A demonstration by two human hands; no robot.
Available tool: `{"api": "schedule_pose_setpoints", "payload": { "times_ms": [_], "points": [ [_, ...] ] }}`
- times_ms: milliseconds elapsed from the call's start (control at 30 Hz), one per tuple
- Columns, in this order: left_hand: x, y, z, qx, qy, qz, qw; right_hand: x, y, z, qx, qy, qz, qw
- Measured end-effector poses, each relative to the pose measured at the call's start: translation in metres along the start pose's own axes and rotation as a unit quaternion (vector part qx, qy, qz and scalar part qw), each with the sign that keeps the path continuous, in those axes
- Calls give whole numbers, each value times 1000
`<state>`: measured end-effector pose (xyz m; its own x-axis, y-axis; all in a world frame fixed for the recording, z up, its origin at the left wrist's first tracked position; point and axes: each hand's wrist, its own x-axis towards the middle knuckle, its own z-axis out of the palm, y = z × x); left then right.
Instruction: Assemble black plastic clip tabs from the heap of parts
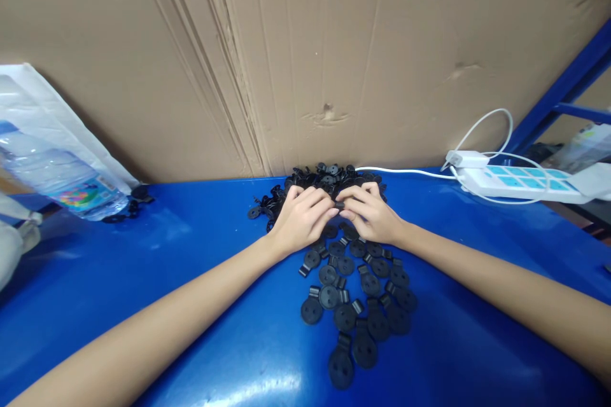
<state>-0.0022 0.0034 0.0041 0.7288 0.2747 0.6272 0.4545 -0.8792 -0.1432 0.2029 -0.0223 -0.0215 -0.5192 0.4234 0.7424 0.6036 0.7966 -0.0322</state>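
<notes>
My left hand (305, 216) and my right hand (368, 212) meet at the near side of a heap of small black plastic parts (329, 172). Between their fingertips is one small black plastic part (339, 205), pinched from both sides; the fingers cover most of it. Below the hands, on the blue table (229, 331), lie many black discs with two holes and a short ridged tab (340, 369), spread in a loose, partly overlapping group reaching toward me.
A cardboard sheet (305, 63) stands behind the table. On the left a water bottle (62, 172) leans by a white bag (57, 102), with a few black parts at its base. A white power strip (515, 183) with a plugged-in charger and cable lies at the back right.
</notes>
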Motion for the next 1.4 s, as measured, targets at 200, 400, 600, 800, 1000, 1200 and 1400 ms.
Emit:
{"api": "schedule_pose_setpoints", "payload": {
  "times_ms": [200, 400, 600, 800, 1000, 1200, 1400],
  "points": [
    [-1, -2, 2, 10, 21, 12, 1000, 2, -4, -2, -2, -23, 4, 1000],
    [0, -2, 1, 17, 23, 13, 999, 3, -3, -2, 11, -33, 10, 999],
    [1, -2, 2, 28, 30, 18, 999, 3, -4, -2, 5, -19, -9, 1000],
    [0, -3, 2, 10, 37, 18, 999, 2, -2, 0, -18, 10, -28, 999],
    [-2, -4, 2, -49, 86, 8, 995, -2, 2, 0, -57, 62, -11, 996],
    [-3, -4, 2, -44, 137, 35, 989, -3, 1, -3, -104, 85, 8, 991],
    [-2, -2, 2, -16, 153, 51, 987, -2, -2, -4, -117, 104, -13, 988]
  ]
}}
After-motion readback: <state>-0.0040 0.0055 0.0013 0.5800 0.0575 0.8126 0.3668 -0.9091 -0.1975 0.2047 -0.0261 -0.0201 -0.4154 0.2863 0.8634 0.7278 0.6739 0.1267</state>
